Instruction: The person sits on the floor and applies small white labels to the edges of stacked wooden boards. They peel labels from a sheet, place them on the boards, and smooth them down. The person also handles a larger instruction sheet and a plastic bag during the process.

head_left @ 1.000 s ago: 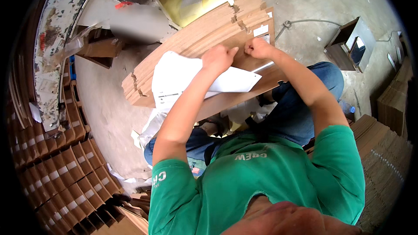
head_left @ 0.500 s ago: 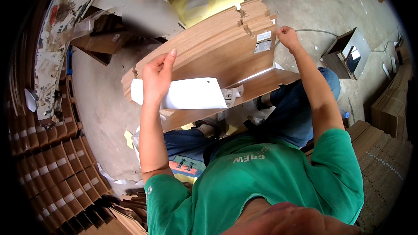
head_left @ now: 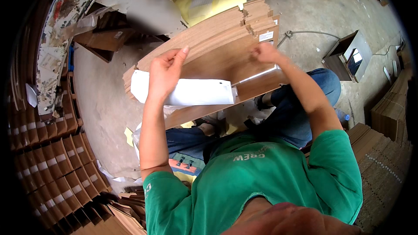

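A stack of flat cardboard [head_left: 217, 56] lies tilted across the person's lap, its far end toward the right. A white sheet [head_left: 191, 92] rests on its near left face. The left arm rises straight from the lower edge, elbow bent; the left hand [head_left: 164, 73] is closed on the sheet's left part, thumb over it and fingers up against the stack. The right arm reaches in from the right, forearm angled left; the right hand [head_left: 266, 53] pinches the stack's far right edge. The hands are well apart.
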### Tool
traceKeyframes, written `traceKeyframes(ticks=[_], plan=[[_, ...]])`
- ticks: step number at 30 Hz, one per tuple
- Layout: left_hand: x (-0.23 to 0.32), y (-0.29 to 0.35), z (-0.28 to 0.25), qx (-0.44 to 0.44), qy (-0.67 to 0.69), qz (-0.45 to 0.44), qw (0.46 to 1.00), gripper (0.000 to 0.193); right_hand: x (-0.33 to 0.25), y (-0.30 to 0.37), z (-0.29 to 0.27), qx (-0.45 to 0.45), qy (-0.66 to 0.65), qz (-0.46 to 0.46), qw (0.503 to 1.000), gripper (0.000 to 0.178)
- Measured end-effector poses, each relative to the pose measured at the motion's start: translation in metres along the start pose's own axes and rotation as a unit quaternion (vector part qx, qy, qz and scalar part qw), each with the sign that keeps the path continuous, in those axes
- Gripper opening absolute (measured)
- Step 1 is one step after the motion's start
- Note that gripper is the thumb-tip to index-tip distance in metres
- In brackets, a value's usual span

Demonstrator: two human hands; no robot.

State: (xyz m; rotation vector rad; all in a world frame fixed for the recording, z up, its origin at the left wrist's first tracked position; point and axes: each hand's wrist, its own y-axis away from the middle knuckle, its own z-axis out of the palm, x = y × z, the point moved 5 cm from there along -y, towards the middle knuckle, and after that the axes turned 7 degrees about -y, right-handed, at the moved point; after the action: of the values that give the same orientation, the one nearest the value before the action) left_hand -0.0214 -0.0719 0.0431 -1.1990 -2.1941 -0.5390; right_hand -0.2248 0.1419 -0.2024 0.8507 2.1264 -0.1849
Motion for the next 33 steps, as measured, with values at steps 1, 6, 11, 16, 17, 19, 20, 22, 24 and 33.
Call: traceKeyframes(ticks=[1, 6, 11, 16, 17, 19, 20, 22, 24, 33], plan=[[-0.001, -0.004, -0.006, 0.003, 0.009, 0.006, 1.0, 0.036, 0.029, -0.004, -0.018, 0.021, 0.033, 0.07, 0.997, 0.017], [-0.001, -0.009, -0.047, 0.083, 0.045, -0.021, 0.995, 0.033, 0.056, 0.015, -0.092, 0.316, -0.223, 0.165, 0.907, 0.019], [0.023, -0.011, -0.085, 0.136, 0.037, 0.0, 0.99, 0.033, 0.045, 0.013, -0.086, 0.301, -0.351, 0.152, 0.873, 0.029], [0.046, -0.011, -0.107, 0.157, -0.028, 0.036, 0.987, 0.036, 0.04, 0.027, -0.098, 0.259, -0.382, 0.204, 0.863, 0.018], [0.051, -0.009, -0.111, 0.17, -0.037, 0.052, 0.983, 0.036, 0.027, 0.029, -0.103, 0.277, -0.342, 0.196, 0.876, 0.015], [0.059, -0.008, -0.122, 0.196, -0.053, 0.067, 0.977, 0.036, 0.02, 0.03, -0.108, 0.183, -0.203, 0.164, 0.948, 0.016], [0.067, -0.007, -0.125, 0.199, -0.058, 0.093, 0.974, 0.035, 0.015, 0.03, -0.109, 0.133, -0.13, 0.145, 0.972, 0.016], [0.081, -0.012, -0.128, 0.202, -0.099, 0.117, 0.967, 0.037, 0.003, 0.047, -0.116, 0.022, -0.028, 0.136, 0.99, 0.017], [0.088, -0.029, -0.124, 0.18, -0.122, 0.141, 0.966, 0.039, -0.008, 0.059, -0.112, -0.057, 0.002, 0.119, 0.991, 0.017], [0.046, -0.13, -0.046, 0.148, -0.129, 0.096, 0.976, 0.045, -0.209, 0.06, -0.041, -0.147, -0.493, -0.157, 0.843, 0.053]])
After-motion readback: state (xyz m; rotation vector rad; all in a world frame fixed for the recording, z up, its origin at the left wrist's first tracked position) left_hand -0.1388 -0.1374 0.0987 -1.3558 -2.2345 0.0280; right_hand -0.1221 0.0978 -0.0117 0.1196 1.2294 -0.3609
